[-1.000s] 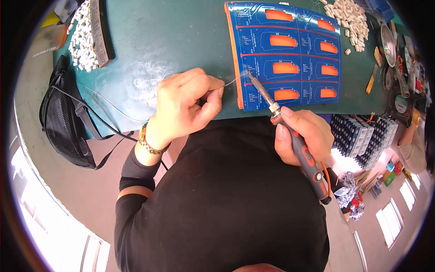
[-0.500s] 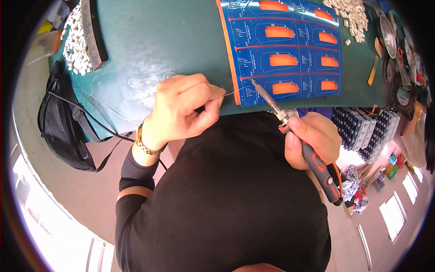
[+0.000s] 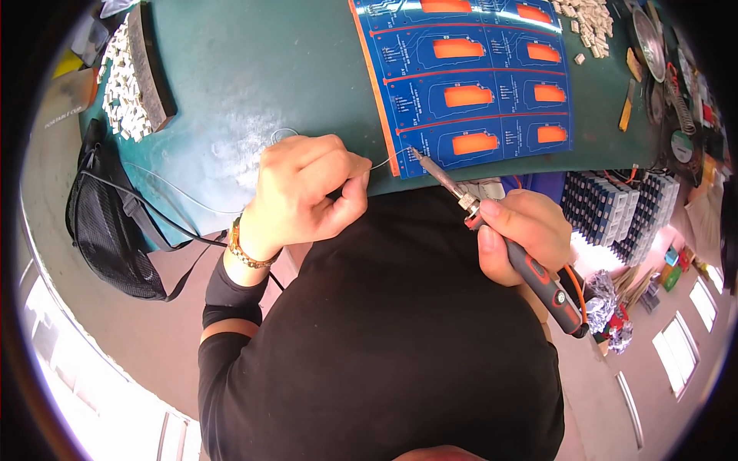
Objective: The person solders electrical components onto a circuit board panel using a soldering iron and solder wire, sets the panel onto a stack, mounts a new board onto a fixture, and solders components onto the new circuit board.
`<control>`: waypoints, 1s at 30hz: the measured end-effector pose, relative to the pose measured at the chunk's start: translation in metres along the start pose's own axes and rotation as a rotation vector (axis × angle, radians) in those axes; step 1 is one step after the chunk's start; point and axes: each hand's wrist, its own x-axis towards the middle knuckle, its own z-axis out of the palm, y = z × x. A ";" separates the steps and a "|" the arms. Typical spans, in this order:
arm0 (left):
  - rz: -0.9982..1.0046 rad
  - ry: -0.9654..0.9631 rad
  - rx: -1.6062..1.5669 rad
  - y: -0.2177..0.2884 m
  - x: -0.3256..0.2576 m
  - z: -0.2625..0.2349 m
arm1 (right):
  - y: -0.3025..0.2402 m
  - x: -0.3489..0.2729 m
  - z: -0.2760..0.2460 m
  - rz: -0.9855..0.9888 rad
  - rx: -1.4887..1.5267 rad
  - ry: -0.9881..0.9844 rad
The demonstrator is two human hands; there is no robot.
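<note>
My right hand grips the black and red handle of a soldering iron, its metal shaft slanting up and left. The iron's tip is at the lower left part of a blue circuit board panel with orange cutouts. Between the pinched thumb and forefinger of my left hand is a thin solder wire. The wire's end meets the iron's tip at the board, though whether the two touch is too small to tell. More of the wire loops behind the hand and trails left.
At the far left, small white connectors lie beside a dark curved bar. A black mesh bag hangs at the table's left edge. Pale small parts are piled at the far right, near a yellow-handled tool. Stacked dark blocks stand right.
The iron's tip has shifted left and slightly down on the panel, toward the wire's end. The board and table appear slightly lower-left in the view. Both hands keep their grips.
</note>
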 end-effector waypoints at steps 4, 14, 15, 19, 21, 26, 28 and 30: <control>0.023 0.008 -0.010 0.001 0.000 0.001 | 0.000 -0.003 0.003 0.010 0.000 0.038; 0.065 -0.014 0.051 0.000 -0.001 0.002 | -0.003 -0.002 0.006 0.007 -0.008 0.017; 0.066 -0.015 0.052 0.000 -0.001 0.002 | -0.003 -0.003 0.007 0.001 -0.013 0.019; 0.091 -0.011 0.046 0.001 0.001 0.005 | -0.007 -0.004 0.005 0.009 -0.023 -0.007; 0.097 -0.011 0.048 0.001 0.002 0.006 | -0.006 -0.006 0.005 0.000 -0.023 -0.005; 0.099 -0.032 0.089 0.004 0.001 0.005 | -0.007 -0.009 0.005 -0.029 -0.041 -0.010; 0.101 -0.038 0.083 0.003 0.001 0.007 | -0.008 -0.010 0.006 -0.044 -0.060 0.012; 0.101 -0.040 0.080 0.003 0.001 0.006 | -0.008 -0.010 0.006 -0.059 -0.069 0.007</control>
